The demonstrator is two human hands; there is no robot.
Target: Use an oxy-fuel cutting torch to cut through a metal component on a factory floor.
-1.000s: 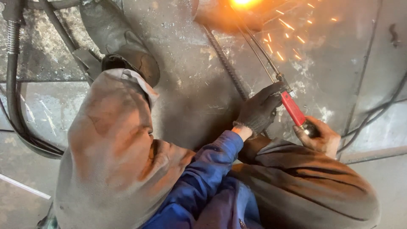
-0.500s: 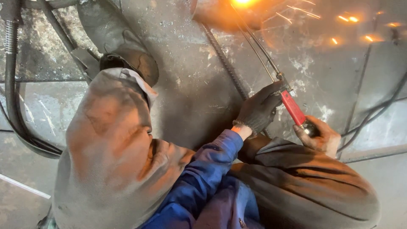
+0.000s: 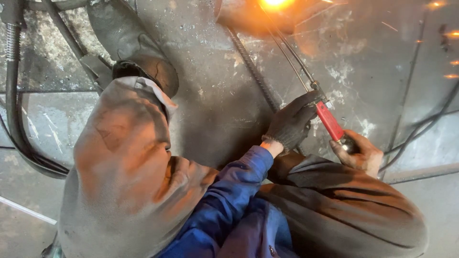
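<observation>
left hand (image 3: 291, 125): dark glove, fingers curled round front of torch, just behind thin tubes. right hand (image 3: 359, 154): bare, clenched on rear end of red handle. cutting torch (image 3: 329, 120): red-handled, slanted up-left across grey metal floor (image 3: 215, 110), tubes ran to bright orange flame (image 3: 275, 4) at top edge. ribbed steel bar (image 3: 253, 71): lay on floor just left of tubes. black hoses (image 3: 14, 105): far left. boot (image 3: 146, 67): upper left.

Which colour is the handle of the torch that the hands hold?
Red, clearest in the head view.
</observation>
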